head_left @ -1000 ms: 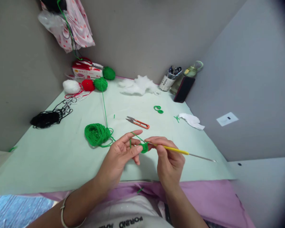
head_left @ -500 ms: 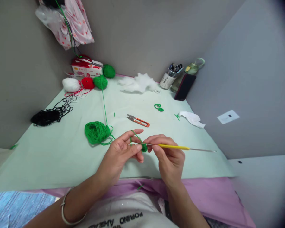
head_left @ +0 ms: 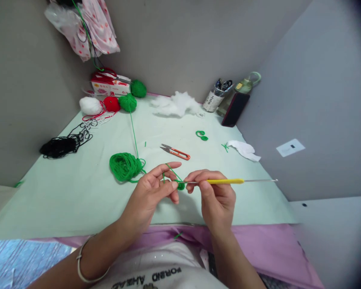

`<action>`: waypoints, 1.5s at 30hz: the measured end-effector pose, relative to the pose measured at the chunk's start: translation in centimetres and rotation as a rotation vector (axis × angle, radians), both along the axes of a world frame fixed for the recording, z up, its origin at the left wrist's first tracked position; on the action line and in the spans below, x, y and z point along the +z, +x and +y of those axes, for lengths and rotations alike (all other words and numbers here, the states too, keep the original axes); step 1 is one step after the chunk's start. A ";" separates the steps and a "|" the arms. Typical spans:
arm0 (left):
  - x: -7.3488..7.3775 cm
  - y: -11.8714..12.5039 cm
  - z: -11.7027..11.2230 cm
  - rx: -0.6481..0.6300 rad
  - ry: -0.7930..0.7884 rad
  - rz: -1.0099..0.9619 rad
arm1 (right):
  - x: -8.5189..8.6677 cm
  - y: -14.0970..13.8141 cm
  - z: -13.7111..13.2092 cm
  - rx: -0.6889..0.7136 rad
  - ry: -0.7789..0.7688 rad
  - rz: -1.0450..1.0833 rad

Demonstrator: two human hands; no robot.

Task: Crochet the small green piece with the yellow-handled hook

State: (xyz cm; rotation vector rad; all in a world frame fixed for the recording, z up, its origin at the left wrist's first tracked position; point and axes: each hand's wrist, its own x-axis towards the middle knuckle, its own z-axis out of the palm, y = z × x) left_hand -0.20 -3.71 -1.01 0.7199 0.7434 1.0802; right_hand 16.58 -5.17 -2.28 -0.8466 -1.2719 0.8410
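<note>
My left hand (head_left: pixel 152 192) pinches a small green crochet piece (head_left: pixel 181 186), and the green yarn strand (head_left: pixel 172 171) runs over its raised index finger. My right hand (head_left: pixel 215 194) grips a crochet hook with a yellow handle (head_left: pixel 225 181), its tip at the green piece. The strand leads back to a loose heap of green yarn (head_left: pixel 124 166) on the pale green table (head_left: pixel 78 192), just left of my left hand.
Orange thread snips (head_left: pixel 176 151) lie beyond my hands. Farther back are green, red and white yarn balls (head_left: pixel 112 103), black yarn (head_left: pixel 60 146), white stuffing (head_left: pixel 176 105), a small green piece (head_left: pixel 201 135), a white cloth (head_left: pixel 243 150), a jar of tools (head_left: pixel 213 99) and a dark phone (head_left: pixel 233 110).
The crochet hook has swung from pointing down-right to level, and its tip has pushed further left through the green piece. Both hands have risen slightly.
</note>
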 end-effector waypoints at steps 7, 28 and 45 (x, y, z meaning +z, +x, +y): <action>-0.5 -0.1 -0.1 0.041 0.100 0.117 | 0.2 -0.3 -0.7 -0.078 0.127 -0.131; 0.7 -0.2 0.7 0.000 -0.148 -0.150 | -0.3 -0.3 -0.2 -0.175 0.162 -0.163; 0.1 0.2 0.9 -0.075 -0.186 -0.187 | 0.0 -0.3 0.1 -0.208 0.141 -0.157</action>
